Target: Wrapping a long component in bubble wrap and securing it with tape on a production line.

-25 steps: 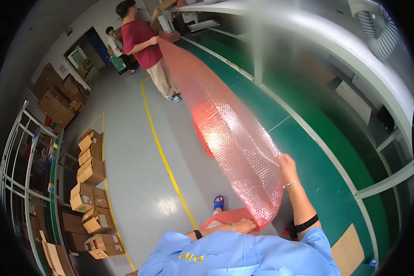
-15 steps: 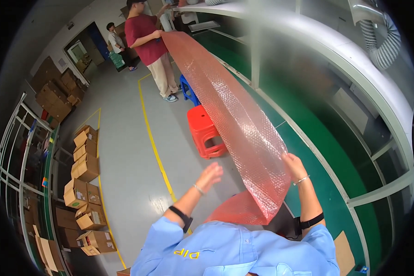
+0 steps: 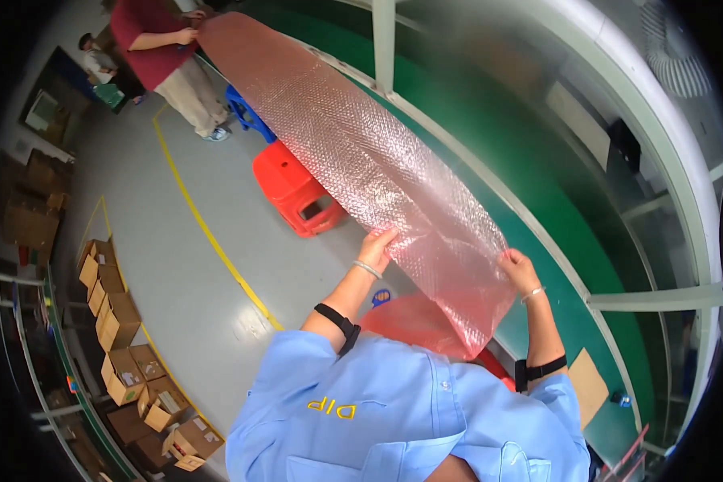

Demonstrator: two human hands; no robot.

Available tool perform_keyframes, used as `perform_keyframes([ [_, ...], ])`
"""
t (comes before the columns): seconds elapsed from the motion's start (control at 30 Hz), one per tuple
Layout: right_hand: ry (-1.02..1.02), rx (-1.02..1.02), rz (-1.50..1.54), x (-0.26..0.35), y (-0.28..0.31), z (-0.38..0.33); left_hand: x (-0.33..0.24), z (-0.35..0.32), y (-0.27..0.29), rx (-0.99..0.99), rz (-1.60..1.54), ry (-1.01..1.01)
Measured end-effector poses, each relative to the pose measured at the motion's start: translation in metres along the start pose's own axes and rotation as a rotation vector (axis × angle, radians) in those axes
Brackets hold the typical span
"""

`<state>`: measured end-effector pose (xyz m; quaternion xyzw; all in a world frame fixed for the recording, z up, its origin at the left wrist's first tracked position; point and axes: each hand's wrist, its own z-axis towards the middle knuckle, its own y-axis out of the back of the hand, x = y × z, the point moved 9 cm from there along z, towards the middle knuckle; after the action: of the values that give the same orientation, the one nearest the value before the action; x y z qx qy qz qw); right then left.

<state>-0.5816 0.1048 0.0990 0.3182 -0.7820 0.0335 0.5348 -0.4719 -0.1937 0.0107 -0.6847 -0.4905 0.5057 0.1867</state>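
A long sheet of pinkish-red bubble wrap (image 3: 361, 169) stretches from in front of me toward the far left. At its left edge, my left hand (image 3: 377, 247) is closed on the wrap. The opposite edge is pinched in my right hand (image 3: 520, 271). Beyond my hands, the near end folds and hangs down in front of my blue shirt. At the far end, a person in a dark red shirt (image 3: 140, 32) holds the sheet with a hand (image 3: 186, 36), so it spans the gap between us.
Below the sheet stand a red plastic stool (image 3: 285, 173) and a blue stool (image 3: 247, 116). A green bench (image 3: 490, 128) with pale metal posts runs along the right. Open cardboard boxes (image 3: 120, 321) line the left side beside a yellow floor line (image 3: 209, 225). Another person (image 3: 96, 60) is farther back.
My left hand has come up from beside the sheet and taken hold of its left edge. My right hand keeps its grip. The whole view has swung, shifting the far person leftward.
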Motion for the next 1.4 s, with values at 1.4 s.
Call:
perform_keyframes([
  [1.4, 0.099, -0.152, -0.266, -0.116, 0.068, 0.058, 0.043, 0.076, -0.093, -0.250, 2.195, -0.353],
])
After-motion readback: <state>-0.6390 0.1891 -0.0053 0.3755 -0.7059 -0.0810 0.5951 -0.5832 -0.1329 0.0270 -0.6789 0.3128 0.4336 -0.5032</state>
